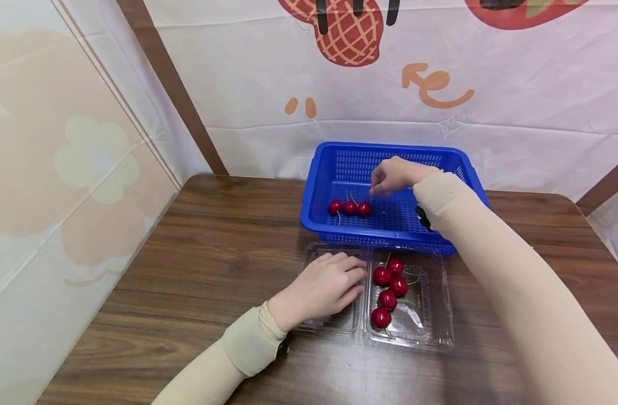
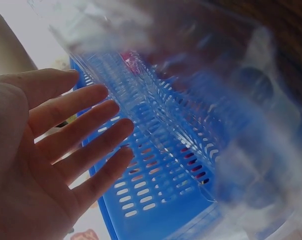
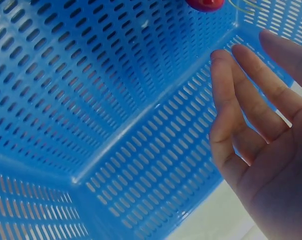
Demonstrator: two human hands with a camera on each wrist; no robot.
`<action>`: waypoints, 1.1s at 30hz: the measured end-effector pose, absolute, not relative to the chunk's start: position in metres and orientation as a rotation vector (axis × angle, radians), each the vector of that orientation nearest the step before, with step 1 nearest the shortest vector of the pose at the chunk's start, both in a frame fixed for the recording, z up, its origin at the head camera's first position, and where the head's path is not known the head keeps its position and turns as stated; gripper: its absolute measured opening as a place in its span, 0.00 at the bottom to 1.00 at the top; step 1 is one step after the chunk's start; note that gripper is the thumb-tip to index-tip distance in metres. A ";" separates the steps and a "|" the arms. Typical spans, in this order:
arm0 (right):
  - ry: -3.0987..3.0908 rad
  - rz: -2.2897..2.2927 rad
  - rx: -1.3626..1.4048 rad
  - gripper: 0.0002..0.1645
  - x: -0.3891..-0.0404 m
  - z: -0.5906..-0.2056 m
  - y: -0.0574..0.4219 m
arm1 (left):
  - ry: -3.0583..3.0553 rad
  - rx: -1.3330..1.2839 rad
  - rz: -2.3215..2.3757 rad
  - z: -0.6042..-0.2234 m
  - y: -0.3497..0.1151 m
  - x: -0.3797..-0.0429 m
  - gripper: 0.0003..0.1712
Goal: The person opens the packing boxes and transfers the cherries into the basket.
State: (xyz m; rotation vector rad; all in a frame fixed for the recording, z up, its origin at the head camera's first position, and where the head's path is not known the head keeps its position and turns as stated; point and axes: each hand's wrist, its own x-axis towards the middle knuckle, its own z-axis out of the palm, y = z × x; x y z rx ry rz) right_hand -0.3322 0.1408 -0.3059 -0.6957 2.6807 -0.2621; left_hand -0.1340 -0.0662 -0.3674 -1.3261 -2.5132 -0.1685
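Note:
My right hand (image 1: 393,175) hangs over the blue basket (image 1: 312,191), its fingers bent a little with nothing between them. Just left of its fingertips, three red cherries (image 1: 350,207) with stems lie on the basket floor. One cherry (image 3: 206,4) shows beyond the fingers at the top of the right wrist view. My left hand (image 1: 323,286), fingers loosely extended, lies over the left half of a clear plastic clamshell box (image 1: 442,326) and holds nothing. Several cherries (image 1: 388,299) sit in the box's right half. The left wrist view shows the left hand's (image 2: 66,135) fingers spread beside the clear plastic.
The basket stands at the back of the wooden table (image 1: 207,253), with the opened box right in front of it. A printed cloth (image 1: 248,67) hangs behind the table, and another (image 1: 71,140) on the left.

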 end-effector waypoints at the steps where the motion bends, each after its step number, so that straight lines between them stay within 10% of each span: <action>1: 2.683 -0.257 -0.701 0.15 -0.332 -0.305 0.142 | -2.511 -1.326 -0.170 -0.368 -0.066 -0.134 0.15; 33: 2.800 -0.314 -0.893 0.13 -0.296 -0.272 0.175 | -2.509 -1.319 -0.191 -0.368 -0.064 -0.133 0.14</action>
